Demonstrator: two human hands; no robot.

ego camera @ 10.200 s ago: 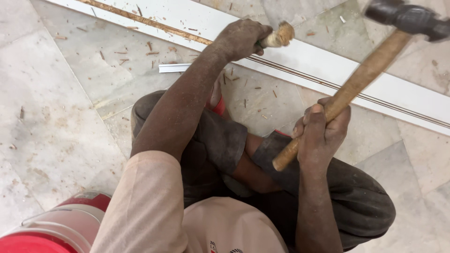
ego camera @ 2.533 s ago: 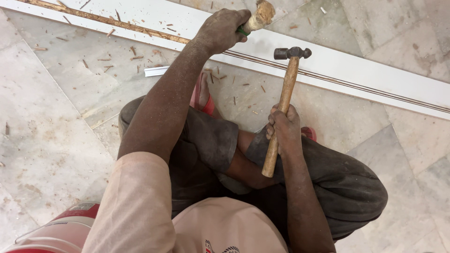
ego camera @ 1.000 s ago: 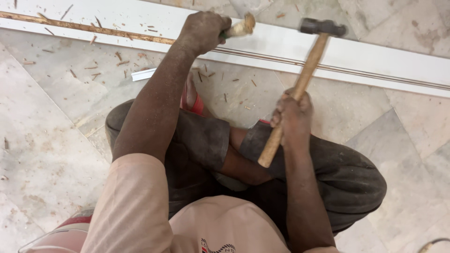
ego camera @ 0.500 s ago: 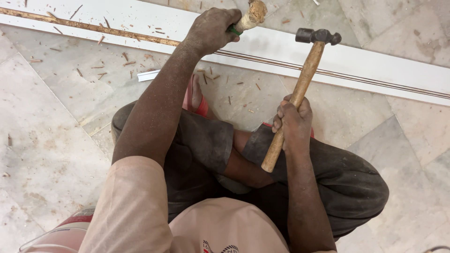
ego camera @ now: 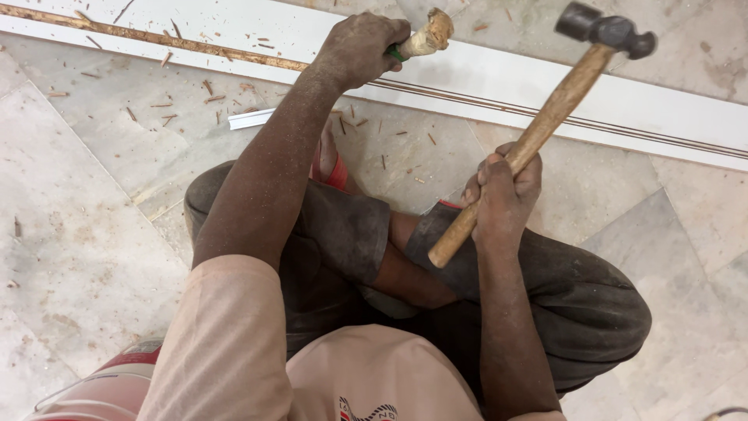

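I sit cross-legged on a marble floor. My left hand [ego camera: 360, 45] is closed around a chisel [ego camera: 425, 37] with a worn wooden handle end, held against a long white board [ego camera: 514, 78] that lies across the floor ahead. The chisel's blade is hidden by my fist. My right hand [ego camera: 502, 195] grips the wooden shaft of a hammer [ego camera: 545, 125]. Its dark metal head [ego camera: 604, 30] is raised up and to the right of the chisel, well apart from it.
A chipped brown groove [ego camera: 156, 37] runs along the board to the left of the chisel. Wood chips [ego camera: 210, 101] and a small white offcut [ego camera: 251, 118] lie on the floor. A red and white container [ego camera: 109, 386] sits at the lower left.
The hammer head has swung up and to the right, farther from the chisel than half a second ago. My left hand stays on the chisel at the board.
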